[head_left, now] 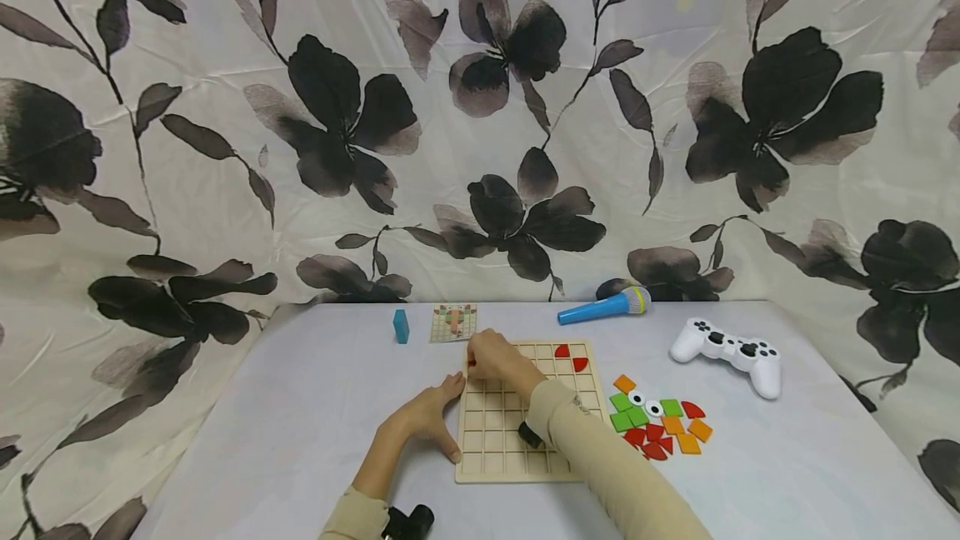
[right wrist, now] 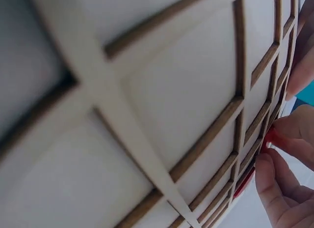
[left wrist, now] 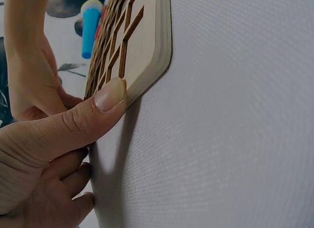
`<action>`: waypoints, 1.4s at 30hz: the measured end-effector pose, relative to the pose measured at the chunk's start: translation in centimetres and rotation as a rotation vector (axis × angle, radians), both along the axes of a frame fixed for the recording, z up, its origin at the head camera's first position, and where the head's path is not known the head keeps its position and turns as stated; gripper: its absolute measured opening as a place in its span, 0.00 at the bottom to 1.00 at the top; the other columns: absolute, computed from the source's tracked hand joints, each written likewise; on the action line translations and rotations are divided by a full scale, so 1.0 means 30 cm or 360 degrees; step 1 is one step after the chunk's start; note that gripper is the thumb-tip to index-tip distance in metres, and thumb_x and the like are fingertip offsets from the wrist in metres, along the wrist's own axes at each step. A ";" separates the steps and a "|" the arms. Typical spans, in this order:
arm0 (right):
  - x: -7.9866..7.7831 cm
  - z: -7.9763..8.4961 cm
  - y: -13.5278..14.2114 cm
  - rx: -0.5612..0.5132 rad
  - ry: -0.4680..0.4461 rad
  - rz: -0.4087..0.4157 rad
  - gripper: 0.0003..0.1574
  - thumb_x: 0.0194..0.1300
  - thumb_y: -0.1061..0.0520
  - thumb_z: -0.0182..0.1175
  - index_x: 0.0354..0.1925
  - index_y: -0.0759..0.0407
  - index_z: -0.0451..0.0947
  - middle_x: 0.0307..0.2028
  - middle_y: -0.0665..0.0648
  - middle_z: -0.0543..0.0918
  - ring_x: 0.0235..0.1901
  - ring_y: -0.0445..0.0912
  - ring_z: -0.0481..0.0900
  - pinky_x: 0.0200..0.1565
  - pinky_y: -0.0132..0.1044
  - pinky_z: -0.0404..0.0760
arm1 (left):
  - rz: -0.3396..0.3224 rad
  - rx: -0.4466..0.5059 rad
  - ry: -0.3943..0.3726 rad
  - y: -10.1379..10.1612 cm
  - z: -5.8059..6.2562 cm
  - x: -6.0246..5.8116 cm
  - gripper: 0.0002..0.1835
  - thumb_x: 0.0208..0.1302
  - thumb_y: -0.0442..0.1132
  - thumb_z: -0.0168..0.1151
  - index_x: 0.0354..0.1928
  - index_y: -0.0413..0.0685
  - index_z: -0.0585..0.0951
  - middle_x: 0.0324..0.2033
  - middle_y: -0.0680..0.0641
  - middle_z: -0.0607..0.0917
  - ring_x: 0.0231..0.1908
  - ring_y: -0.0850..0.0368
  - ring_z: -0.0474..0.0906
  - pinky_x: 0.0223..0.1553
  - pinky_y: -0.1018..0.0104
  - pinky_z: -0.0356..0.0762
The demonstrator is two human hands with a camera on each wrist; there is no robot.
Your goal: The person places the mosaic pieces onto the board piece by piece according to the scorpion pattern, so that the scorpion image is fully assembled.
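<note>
A wooden grid board (head_left: 495,440) lies on the table. My left hand (head_left: 429,413) spreads along its left edge, the thumb (left wrist: 110,95) pressing near the near corner. At the board's far left, my right hand (head_left: 495,357) pinches a small red tile (right wrist: 270,138) between thumb and fingertips, right at the grid; its shape is mostly hidden. More red (right wrist: 244,184) shows in the grid beside it in the right wrist view. Two red quarter-round tiles (head_left: 562,351) sit in cells at the far right of the board.
Right of the board lie loose green tiles (head_left: 622,421), orange tiles (head_left: 688,443), red tiles (head_left: 656,450) and two white eye discs (head_left: 654,408). A pattern card (head_left: 453,323), a blue block (head_left: 401,327) and a toy microphone (head_left: 600,307) stand behind; a white game controller (head_left: 726,350) lies far right.
</note>
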State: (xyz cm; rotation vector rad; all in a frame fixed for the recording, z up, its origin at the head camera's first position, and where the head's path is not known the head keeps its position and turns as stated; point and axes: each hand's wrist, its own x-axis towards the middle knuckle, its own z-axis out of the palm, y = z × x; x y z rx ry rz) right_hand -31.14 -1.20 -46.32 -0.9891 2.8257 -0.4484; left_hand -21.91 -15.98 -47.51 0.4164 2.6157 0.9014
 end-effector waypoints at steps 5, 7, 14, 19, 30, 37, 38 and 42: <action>-0.006 0.005 0.010 0.0042 -0.0065 0.0036 0.03 0.56 0.64 0.65 0.30 0.63 0.85 0.29 0.54 0.84 0.33 0.45 0.80 0.36 0.31 0.80 | -0.0009 0.0020 -0.0007 0.004 -0.002 0.001 0.63 0.26 0.37 0.83 0.69 0.31 0.57 0.69 0.31 0.55 0.69 0.37 0.50 0.68 0.45 0.52; -0.007 0.006 0.017 0.0044 -0.0088 0.0049 0.05 0.56 0.66 0.64 0.32 0.63 0.85 0.32 0.55 0.85 0.38 0.48 0.81 0.41 0.34 0.81 | -0.0014 0.0027 -0.0011 0.005 -0.002 0.002 0.63 0.26 0.37 0.83 0.69 0.31 0.57 0.69 0.31 0.54 0.69 0.37 0.49 0.67 0.45 0.53; -0.002 0.006 0.032 -0.0038 -0.0105 0.0100 0.08 0.54 0.68 0.62 0.21 0.64 0.82 0.18 0.51 0.77 0.21 0.41 0.68 0.25 0.29 0.69 | -0.0015 0.0031 -0.0016 0.007 -0.001 0.002 0.63 0.26 0.37 0.83 0.69 0.31 0.57 0.69 0.31 0.54 0.69 0.36 0.49 0.67 0.44 0.53; 0.002 0.010 0.041 -0.0094 -0.0117 0.0066 0.04 0.54 0.67 0.62 0.24 0.63 0.82 0.20 0.51 0.77 0.21 0.40 0.68 0.24 0.28 0.69 | -0.0012 0.0018 -0.0011 0.009 0.000 0.003 0.63 0.26 0.37 0.83 0.69 0.32 0.57 0.69 0.31 0.54 0.69 0.37 0.49 0.67 0.44 0.53; 0.008 0.008 0.036 -0.0078 -0.0054 0.0094 0.09 0.55 0.67 0.62 0.20 0.63 0.82 0.19 0.53 0.79 0.21 0.41 0.67 0.25 0.30 0.70 | -0.0004 0.0005 -0.0004 0.006 -0.002 0.004 0.63 0.26 0.37 0.83 0.69 0.32 0.57 0.69 0.31 0.54 0.69 0.37 0.50 0.68 0.44 0.52; -0.003 -0.008 0.034 -0.0068 0.0005 -0.0031 0.10 0.55 0.63 0.65 0.19 0.60 0.82 0.19 0.50 0.81 0.22 0.41 0.74 0.27 0.29 0.75 | 0.0005 -0.0002 -0.0009 0.005 -0.001 0.000 0.63 0.26 0.37 0.83 0.69 0.32 0.57 0.69 0.31 0.55 0.69 0.37 0.50 0.68 0.44 0.52; -0.002 -0.010 0.035 -0.0073 0.0005 -0.0032 0.10 0.56 0.62 0.64 0.19 0.60 0.83 0.20 0.50 0.81 0.23 0.41 0.74 0.28 0.29 0.76 | 0.0009 -0.0003 -0.0009 0.005 0.000 0.000 0.63 0.26 0.37 0.83 0.69 0.32 0.57 0.69 0.31 0.55 0.69 0.37 0.50 0.68 0.44 0.52; 0.016 -0.001 0.057 -0.0173 -0.0063 0.0042 0.09 0.58 0.62 0.63 0.23 0.64 0.84 0.23 0.55 0.83 0.25 0.44 0.75 0.30 0.33 0.76 | 0.0020 -0.0026 -0.0009 0.004 0.000 0.000 0.63 0.26 0.38 0.83 0.69 0.32 0.57 0.69 0.32 0.55 0.69 0.37 0.50 0.68 0.44 0.52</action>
